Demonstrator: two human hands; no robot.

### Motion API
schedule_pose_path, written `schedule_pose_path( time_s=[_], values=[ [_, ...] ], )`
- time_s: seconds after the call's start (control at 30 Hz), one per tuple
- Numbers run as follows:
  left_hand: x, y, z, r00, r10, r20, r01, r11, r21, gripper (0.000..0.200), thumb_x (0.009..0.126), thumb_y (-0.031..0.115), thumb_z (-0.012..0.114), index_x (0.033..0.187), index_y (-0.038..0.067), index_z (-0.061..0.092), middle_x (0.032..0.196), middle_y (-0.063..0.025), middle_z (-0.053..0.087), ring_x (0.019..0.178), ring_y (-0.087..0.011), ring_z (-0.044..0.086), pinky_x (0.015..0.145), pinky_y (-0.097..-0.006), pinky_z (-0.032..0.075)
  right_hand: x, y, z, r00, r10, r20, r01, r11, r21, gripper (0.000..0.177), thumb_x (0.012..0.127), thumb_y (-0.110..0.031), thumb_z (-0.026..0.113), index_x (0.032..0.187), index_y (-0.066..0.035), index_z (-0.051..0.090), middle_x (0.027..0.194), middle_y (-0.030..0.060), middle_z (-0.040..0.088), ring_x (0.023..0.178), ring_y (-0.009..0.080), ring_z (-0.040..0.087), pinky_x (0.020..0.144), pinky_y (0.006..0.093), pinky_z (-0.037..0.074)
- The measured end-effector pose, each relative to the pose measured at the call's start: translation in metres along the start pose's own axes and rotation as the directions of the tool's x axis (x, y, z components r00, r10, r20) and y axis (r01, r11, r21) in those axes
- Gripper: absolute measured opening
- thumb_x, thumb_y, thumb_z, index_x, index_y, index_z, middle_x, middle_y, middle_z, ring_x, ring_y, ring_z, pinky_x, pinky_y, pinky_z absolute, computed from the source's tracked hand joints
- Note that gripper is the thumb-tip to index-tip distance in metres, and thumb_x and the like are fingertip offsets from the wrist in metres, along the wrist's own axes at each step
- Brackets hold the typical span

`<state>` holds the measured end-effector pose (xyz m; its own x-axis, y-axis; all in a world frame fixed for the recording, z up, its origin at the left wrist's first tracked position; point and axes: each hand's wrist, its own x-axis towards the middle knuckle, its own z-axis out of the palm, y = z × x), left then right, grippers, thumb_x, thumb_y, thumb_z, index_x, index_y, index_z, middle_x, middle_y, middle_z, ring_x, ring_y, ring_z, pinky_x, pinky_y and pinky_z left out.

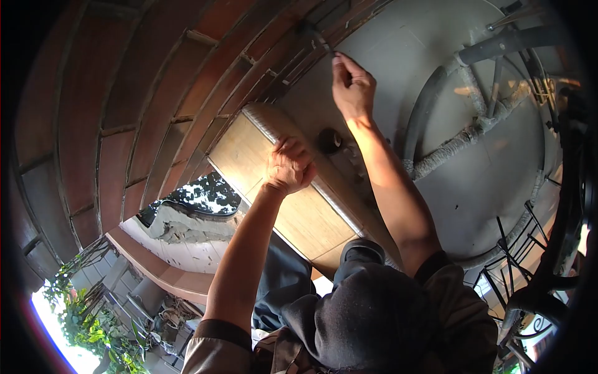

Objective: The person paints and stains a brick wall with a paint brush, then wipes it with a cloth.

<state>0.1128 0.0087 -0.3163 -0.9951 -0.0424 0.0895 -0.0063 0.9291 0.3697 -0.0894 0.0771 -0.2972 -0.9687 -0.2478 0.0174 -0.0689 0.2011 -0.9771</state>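
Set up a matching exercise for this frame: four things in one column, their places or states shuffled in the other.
Things:
1. left hand
2. right hand
3. brick wall
4. grey hose

Places or states:
A. curves across the pale surface at right
B. pinches a thin tool
C. reddish, upper left
D. closed on the edge of the tan panel

Pairs: 1-D, 2-B, 3-C, 4-A

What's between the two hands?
Head view: small dark round object on grey surface, between left hand gripping board and right hand pinching thin tool.
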Motion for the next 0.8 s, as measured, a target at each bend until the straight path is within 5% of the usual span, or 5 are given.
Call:
schedule_pose_path(
  time_s=[0.13,0.23,0.37,0.57,0.8],
  values=[
    [-0.006,-0.002,0.003,0.988,-0.113,0.104,0.111,0.993,0.029,0.02,0.072,0.028,0.065,0.086,0.012,0.067,0.089,-0.0069,0.065,0.097,-0.0259,0.06,0.095,-0.0413,0.044,-0.06,-0.013,0.039,0.988,0.043,0.149,-0.069,0.982,0.174,0.019,0.096,-0.019,0.061,0.093,-0.002,0.071,0.059,0.0015,0.051,0.059,0.0069,0.047,0.055,0.0242,0.041],
    [-0.033,-0.012,0.057,0.966,-0.242,0.09,0.258,0.916,-0.307,0.03,0.078,0.036,0.063,0.098,0.014,0.067,0.099,-0.0077,0.067,0.093,-0.0292,0.064,0.091,-0.0448,0.046,-0.133,-0.013,0.064,0.821,-0.385,0.422,0.48,0.866,-0.142,0.019,0.09,-0.023,0.066,0.079,-0.008,0.064,0.059,0.0043,0.054,0.056,0.0156,0.051,0.054,0.0312,0.041],
    [-0.014,-0.004,0.013,0.934,-0.232,0.272,0.239,0.971,0.007,0.022,0.075,0.03,0.065,0.089,0.013,0.067,0.093,-0.008,0.064,0.094,-0.03,0.061,0.092,-0.0447,0.045,-0.078,-0.022,0.039,0.785,-0.127,0.607,0.262,0.955,-0.14,0.005,0.088,-0.015,0.065,0.089,-0.016,0.07,0.062,0.0019,0.06,0.055,0.0103,0.055,0.052,0.029,0.043],
    [-0.002,-0.001,0.003,1.0,-0.007,0.008,0.007,1.0,-0.007,0.013,0.063,0.021,0.067,0.069,0.011,0.064,0.084,-0.0059,0.06,0.094,-0.0254,0.057,0.094,-0.042,0.043,0.03,0.031,-0.001,0.963,-0.122,-0.24,0.15,0.983,0.103,0.019,0.093,-0.011,0.062,0.106,0.0,0.071,0.061,-0.0014,0.056,0.057,0.0038,0.047,0.054,0.0234,0.043],
    [-0.005,-0.003,0.005,0.817,-0.354,0.455,0.373,0.926,0.051,0.043,0.073,0.031,0.068,0.112,0.012,0.064,0.112,-0.007,0.063,0.108,-0.0259,0.058,0.096,-0.0448,0.045,-0.125,-0.04,0.049,0.782,-0.248,0.571,0.341,0.938,-0.059,0.015,0.093,-0.014,0.063,0.102,-0.009,0.073,0.072,-0.0011,0.065,0.065,0.0057,0.054,0.064,0.0216,0.045]
  ],
)
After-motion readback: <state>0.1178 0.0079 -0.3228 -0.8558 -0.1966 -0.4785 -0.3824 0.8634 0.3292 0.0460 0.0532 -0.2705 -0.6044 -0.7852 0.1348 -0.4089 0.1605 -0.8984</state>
